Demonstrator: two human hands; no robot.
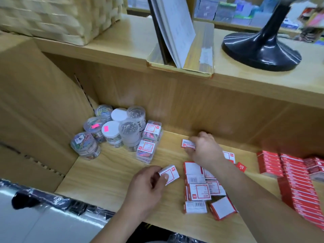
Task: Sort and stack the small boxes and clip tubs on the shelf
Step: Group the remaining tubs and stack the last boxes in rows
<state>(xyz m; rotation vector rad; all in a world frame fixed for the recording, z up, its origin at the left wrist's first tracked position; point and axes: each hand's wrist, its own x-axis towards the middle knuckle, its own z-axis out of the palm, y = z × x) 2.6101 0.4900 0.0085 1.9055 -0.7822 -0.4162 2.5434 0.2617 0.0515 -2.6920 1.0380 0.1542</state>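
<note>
Head view only: a small box [171, 173] is pinched in the left hand [147, 183], with the thumb on its white label. It is held low over the shelf [108, 174], its long axis roughly left-to-right and slightly tilted. A second small box [187, 144] is gripped by the right hand [204, 149] farther back, near the rear wall, long axis also left-to-right. The loose pile [198, 189] of red-and-white boxes is found just right of the left hand and in front of the right hand, partly crossed by the right forearm. The clip tubs [112, 130] are clustered in the back-left corner, nearer the left hand. Stacking is judged to depend on matching each held box's long axis to the pile.
</note>
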